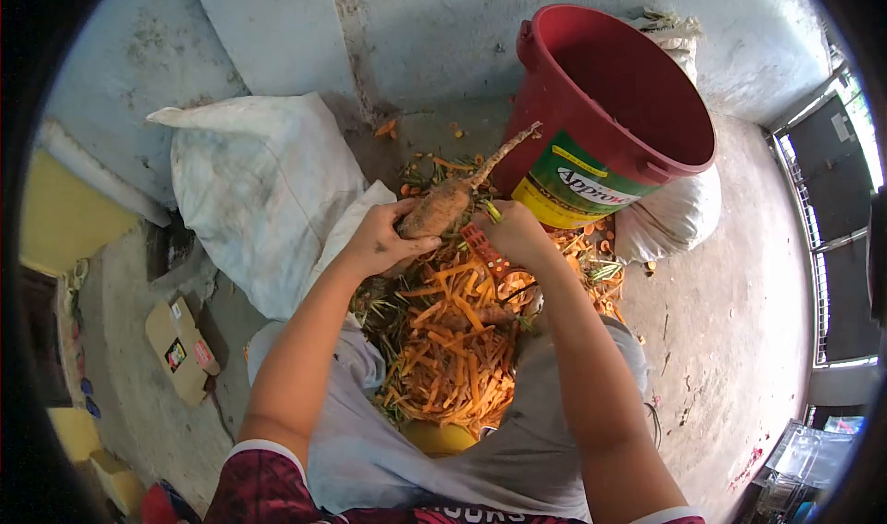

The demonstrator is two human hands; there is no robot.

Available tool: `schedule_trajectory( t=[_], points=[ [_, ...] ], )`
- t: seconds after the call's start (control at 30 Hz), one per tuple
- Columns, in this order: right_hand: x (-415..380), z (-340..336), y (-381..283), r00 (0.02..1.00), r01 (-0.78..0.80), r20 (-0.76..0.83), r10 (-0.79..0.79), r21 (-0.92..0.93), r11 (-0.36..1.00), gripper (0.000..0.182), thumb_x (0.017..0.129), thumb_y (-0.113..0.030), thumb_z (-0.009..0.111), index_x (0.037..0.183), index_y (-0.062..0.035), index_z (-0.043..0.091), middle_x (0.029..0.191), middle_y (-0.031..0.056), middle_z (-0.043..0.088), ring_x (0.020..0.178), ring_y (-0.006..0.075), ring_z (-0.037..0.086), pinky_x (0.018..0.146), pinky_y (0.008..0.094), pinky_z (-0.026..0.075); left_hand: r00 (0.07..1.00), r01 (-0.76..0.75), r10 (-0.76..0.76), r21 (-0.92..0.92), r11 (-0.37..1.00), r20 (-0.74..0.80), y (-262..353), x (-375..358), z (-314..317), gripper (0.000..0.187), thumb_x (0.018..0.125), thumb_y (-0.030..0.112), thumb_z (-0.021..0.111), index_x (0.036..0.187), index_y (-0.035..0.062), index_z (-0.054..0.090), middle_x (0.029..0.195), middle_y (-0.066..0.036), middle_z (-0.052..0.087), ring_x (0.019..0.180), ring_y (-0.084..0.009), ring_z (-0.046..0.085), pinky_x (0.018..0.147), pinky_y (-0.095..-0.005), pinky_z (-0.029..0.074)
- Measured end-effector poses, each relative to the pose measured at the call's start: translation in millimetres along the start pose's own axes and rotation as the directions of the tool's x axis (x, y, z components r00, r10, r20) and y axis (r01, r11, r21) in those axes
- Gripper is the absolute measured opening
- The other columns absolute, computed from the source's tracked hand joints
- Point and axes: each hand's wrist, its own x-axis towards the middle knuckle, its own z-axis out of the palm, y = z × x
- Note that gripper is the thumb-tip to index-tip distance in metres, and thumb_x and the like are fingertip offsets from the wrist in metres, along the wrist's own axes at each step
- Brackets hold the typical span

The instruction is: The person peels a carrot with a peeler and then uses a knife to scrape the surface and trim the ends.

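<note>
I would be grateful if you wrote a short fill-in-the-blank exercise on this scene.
1. The soil-stained, tapering root is held in the person's own ____ hand.
2. The heap of thin, strip-like peelings is mostly ____ in colour.
3. The large red plastic bucket has a printed label, green at its top and ____ at its bottom.
4. The patterned maroon sleeve is edged in ____.

Missing words: left; orange; yellow; white.

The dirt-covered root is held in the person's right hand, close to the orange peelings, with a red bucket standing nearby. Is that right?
Not quite: the head view shows the dirt-covered root held in the left hand, close to the orange peelings, with a red bucket standing nearby.
</note>
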Motion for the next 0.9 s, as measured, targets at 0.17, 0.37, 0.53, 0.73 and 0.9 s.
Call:
schedule_trajectory(
  t=[0.17, 0.37, 0.53, 0.73, 0.9],
  points=[
    [0.1, 4.9, 2.0, 0.996, -0.076, 0.055, 0.075, 0.011, 0.997, 0.038, 0.081, -0.030, 0.047, 0.104, 0.0005, 0.051, 0.089, 0.0202, 0.057, 0.081, 0.0307, 0.055, 0.071, 0.0376, 0.043, 0.988, 0.148, -0.146, -0.039, 0.988, 0.042, -2.1, -4.3, 1.5, 0.043, 0.065, 0.024, 0.068, 0.095, -0.0039, 0.054, 0.083, -0.010, 0.059, 0.073, -0.0153, 0.055, 0.066, -0.0294, 0.043],
    [6.3, 15.9, 5.2, 0.999, -0.031, 0.024, 0.032, -0.055, 0.998, 0.035, 0.081, -0.030, 0.046, 0.094, 0.0023, 0.052, 0.081, 0.0200, 0.057, 0.078, 0.0317, 0.055, 0.070, 0.0381, 0.044, 0.913, 0.389, -0.408, -0.309, 0.868, 0.005, -7.1, -16.6, 9.7, 0.045, 0.068, 0.023, 0.067, 0.099, -0.0048, 0.051, 0.085, -0.011, 0.057, 0.073, -0.0157, 0.055, 0.069, -0.0289, 0.043],
    [18.5, 31.4, 14.8, 0.999, -0.039, 0.011, 0.041, -0.132, 0.991, 0.034, 0.080, -0.028, 0.046, 0.088, 0.0042, 0.053, 0.077, 0.0197, 0.057, 0.074, 0.0319, 0.056, 0.068, 0.0376, 0.045, 0.826, 0.512, -0.563, -0.440, 0.738, 0.018, -19.0, -27.3, 13.3, 0.053, 0.068, 0.032, 0.066, 0.102, -0.0041, 0.048, 0.088, -0.010, 0.056, 0.075, -0.0171, 0.055, 0.069, -0.0287, 0.044],
    [19.9, 41.8, 21.6, 1.000, -0.014, -0.018, 0.009, -0.284, 0.959, 0.029, 0.077, -0.023, 0.051, 0.084, 0.0044, 0.056, 0.085, 0.0182, 0.058, 0.076, 0.0318, 0.057, 0.066, 0.0361, 0.046, 0.976, 0.177, -0.206, 0.283, 0.943, 0.074, -0.2, -22.6, -1.4, 0.043, 0.063, 0.023, 0.069, 0.097, 0.0011, 0.053, 0.084, -0.010, 0.058, 0.077, -0.0156, 0.056, 0.073, -0.0306, 0.042],
    [48.0, 75.5, 65.7, 0.995, -0.093, 0.003, 0.100, -0.340, 0.936, 0.023, 0.072, -0.017, 0.055, 0.079, 0.0043, 0.058, 0.082, 0.0185, 0.059, 0.077, 0.0310, 0.057, 0.066, 0.0367, 0.047, 0.928, -0.363, 0.261, 0.492, 0.791, 0.265, 20.0, -31.5, 22.8, 0.041, 0.062, 0.025, 0.066, 0.094, 0.0015, 0.053, 0.080, -0.014, 0.058, 0.073, -0.0244, 0.057, 0.067, -0.0330, 0.042]
  ],
)
